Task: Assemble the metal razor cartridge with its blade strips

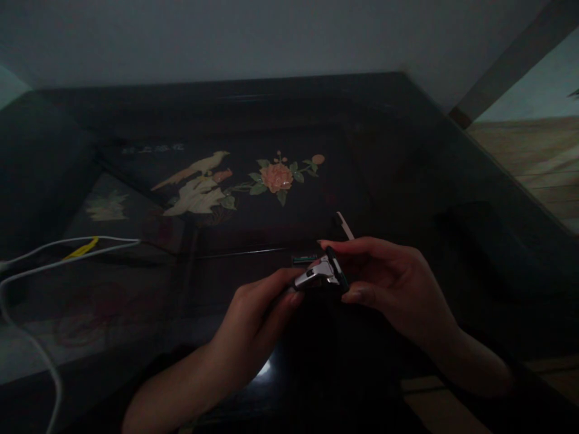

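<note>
Both my hands meet over a dark lacquered table. My left hand grips the handle of a small silver and black razor. The fingers of my right hand pinch the razor's black head from the right. A thin white stick lies on the table just behind my right hand. A small green-tinted piece lies on the table behind the razor.
The table top bears an inlay of a bird and a pink flower. White cables with a yellow tag run in from the left. A dark object sits at the right. A wooden floor shows beyond the table's right edge.
</note>
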{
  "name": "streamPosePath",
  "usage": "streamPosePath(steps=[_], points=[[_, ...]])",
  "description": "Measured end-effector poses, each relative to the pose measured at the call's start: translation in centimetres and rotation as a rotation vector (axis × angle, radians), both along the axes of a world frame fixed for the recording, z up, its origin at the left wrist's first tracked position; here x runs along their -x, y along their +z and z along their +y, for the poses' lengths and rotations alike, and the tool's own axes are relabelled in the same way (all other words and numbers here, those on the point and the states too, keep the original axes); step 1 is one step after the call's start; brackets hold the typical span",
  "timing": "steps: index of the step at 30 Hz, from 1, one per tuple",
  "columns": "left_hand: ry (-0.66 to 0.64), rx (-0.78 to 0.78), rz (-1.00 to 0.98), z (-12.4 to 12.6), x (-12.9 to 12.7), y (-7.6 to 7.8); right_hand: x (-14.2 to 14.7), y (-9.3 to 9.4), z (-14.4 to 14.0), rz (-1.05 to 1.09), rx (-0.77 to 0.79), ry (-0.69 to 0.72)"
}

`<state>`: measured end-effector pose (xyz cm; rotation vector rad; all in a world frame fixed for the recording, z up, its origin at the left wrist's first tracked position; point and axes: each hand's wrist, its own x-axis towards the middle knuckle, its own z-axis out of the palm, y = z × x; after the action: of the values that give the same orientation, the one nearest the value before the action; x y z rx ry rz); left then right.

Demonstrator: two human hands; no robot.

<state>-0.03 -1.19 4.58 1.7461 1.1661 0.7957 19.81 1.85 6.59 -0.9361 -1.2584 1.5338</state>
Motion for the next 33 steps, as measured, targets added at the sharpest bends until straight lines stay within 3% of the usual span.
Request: streamPosePath(steps=[23, 33], points=[[0.007, -0.040, 0.006, 0.16, -0.08, -0.47, 0.37, -0.78, -0.02, 0.129, 0.076, 0.022], [-0.002, -0.041, -0.014, 0.01, -0.07, -0.64, 0.22, -0.58, -0.17, 0.085, 0.068, 0.021]])
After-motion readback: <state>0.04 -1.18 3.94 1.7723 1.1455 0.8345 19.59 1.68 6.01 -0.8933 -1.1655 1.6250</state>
